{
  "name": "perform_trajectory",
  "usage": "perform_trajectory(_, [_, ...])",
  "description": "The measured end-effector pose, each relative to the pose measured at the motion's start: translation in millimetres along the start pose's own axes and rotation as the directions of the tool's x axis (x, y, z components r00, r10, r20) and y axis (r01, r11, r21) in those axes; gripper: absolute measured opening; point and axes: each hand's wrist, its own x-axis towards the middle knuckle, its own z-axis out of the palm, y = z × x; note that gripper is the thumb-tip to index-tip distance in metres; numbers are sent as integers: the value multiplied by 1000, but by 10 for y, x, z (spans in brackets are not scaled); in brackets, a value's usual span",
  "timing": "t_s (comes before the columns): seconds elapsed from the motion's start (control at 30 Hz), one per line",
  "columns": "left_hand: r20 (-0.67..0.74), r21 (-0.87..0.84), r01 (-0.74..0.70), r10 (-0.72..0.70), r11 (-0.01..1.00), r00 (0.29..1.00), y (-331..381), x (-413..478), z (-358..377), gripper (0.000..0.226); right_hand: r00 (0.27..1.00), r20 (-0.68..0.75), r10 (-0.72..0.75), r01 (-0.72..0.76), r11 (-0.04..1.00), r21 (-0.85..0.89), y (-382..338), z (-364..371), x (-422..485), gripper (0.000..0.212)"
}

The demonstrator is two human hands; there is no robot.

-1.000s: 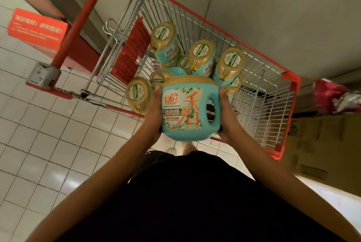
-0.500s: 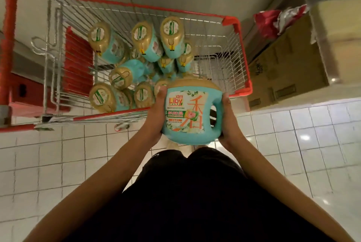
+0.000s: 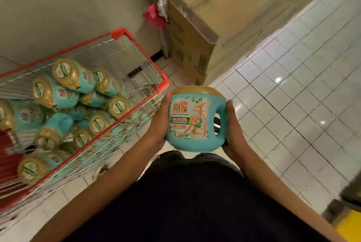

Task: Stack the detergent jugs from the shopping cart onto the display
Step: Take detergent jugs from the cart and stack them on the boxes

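Observation:
I hold one teal detergent jug (image 3: 192, 122) with a gold cap and a Liby label upright in front of my body, over the tiled floor. My left hand (image 3: 160, 124) presses its left side and my right hand (image 3: 233, 130) grips the handle side. The red-rimmed wire shopping cart (image 3: 136, 46) stands to my left, apart from the held jug. Several more teal jugs (image 3: 64, 93) with gold caps lie piled inside it. No display is in view.
Stacked cardboard boxes (image 3: 197, 32) stand against the wall ahead, with a red and silver bundle (image 3: 156, 15) beside them. White tiled floor (image 3: 293, 95) stretches to the right. A yellow object (image 3: 349, 224) shows at the bottom right corner.
My view has swung to the right: the cart has shifted to the left of the frame and the boxes and tiled floor have come into view. Both hands still hold the jug.

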Motion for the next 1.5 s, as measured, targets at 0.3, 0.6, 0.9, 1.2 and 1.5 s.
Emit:
perform_trajectory(0.3, [143, 133, -1, -18, 991, 990, 34, 469, 1660, 80, 990, -141, -21, 34, 995, 93, -620, -1474, 85, 59])
perform_trajectory(0.6, [241, 298, 20, -96, 954, 966, 225, 990, 2797, 71, 976, -216, 9, 48, 966, 254, -928, -2424, 353, 46])
perform_trajectory(0.9, [332, 377, 19, -154, 926, 931, 773, 1798, 3840, 78, 947, -322, 5, 113, 931, 346, -1678, -3003, 960, 55])
perform_trajectory(1.2, [381, 447, -42, -148, 893, 913, 1534, 2655, 4704, 67, 925, -380, -33, 189, 906, 380, -2620, -3415, 1791, 55])
perform_trajectory(1.5, [313, 365, -49, -73, 930, 947, 1971, 3328, 5440, 66, 949, -314, 0, 105, 943, 317, -3538, -3953, 2600, 70])
